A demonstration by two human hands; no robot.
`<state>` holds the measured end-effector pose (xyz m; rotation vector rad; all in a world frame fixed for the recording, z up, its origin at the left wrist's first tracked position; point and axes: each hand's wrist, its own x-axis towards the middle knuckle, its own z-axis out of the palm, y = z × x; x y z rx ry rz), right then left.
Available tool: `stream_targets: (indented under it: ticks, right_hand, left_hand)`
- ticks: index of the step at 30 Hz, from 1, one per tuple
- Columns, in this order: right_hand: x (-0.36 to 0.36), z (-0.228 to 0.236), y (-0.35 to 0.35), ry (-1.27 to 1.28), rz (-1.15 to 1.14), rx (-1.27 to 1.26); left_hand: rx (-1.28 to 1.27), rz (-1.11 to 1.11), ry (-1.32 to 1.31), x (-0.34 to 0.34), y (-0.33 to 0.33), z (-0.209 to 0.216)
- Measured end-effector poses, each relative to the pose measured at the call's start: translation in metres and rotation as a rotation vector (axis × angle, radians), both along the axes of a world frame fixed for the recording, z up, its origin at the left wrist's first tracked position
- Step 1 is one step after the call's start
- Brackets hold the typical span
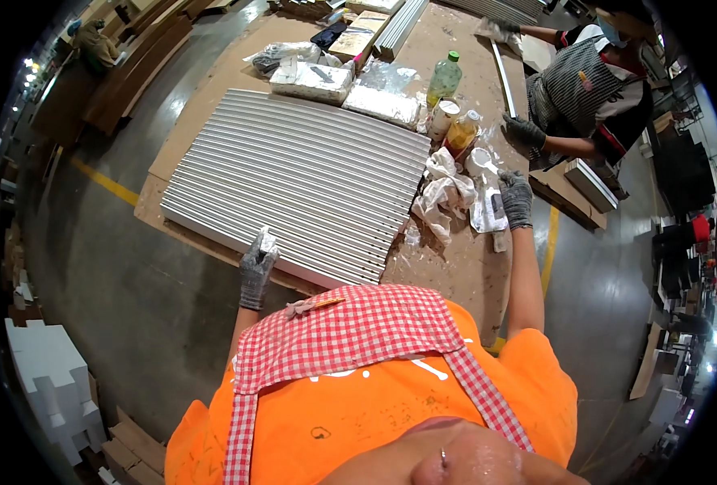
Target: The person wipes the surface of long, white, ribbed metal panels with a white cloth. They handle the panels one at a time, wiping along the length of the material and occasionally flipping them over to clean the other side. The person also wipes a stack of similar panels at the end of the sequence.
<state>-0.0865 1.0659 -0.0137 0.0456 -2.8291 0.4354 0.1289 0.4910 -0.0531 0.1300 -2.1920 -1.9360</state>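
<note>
A wide row of silver-white slatted strips [293,178] lies side by side on the brown work table [459,271]. At its near edge my left hand [256,275], in a grey glove, is closed on a small crumpled white wad [267,241]. My right hand [517,200], also gloved in grey, rests at the table's right side with its fingers curled; what they hold, if anything, is hidden. Beside it lies a white smeared packet [485,208], with a white round-topped scoop-like thing [480,160] just above. A crumpled whitish rag [443,198] lies between the packet and the strips.
A green bottle [445,79], a white-topped can [443,120] and a bottle of amber liquid [461,133] stand beyond the rag. White wrapped blocks [311,79] sit behind the strips. Across the table's right edge, a gloved co-worker [589,97] handles a long white strip [504,77].
</note>
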Motion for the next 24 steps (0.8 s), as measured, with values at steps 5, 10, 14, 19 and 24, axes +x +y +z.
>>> stream_targets:
  ticks: [5, 10, 14, 19, 24]
  right_hand:
    - [-0.006, 0.007, -0.004, 0.132, -0.057, -0.361]
    - [-0.038, -0.007, -0.013, -0.058, -0.304, -0.923]
    - [-0.051, -0.026, -0.013, -0.092, -0.380, -1.109]
    - [-0.041, -0.032, -0.004, -0.069, -0.368, -1.125]
    - [-0.023, -0.023, 0.013, -0.124, -0.388, -1.087]
  left_hand:
    - [0.113, 0.026, -0.043, -0.009, -0.001, -0.017]
    - [-0.126, -0.008, 0.018, -0.026, 0.010, -0.015]
    - [-0.268, -0.032, 0.107, -0.029, 0.013, -0.017]
    - [-0.327, -0.034, 0.078, -0.027, 0.013, -0.014]
    - [-0.326, -0.033, 0.143, -0.027, 0.016, -0.010]
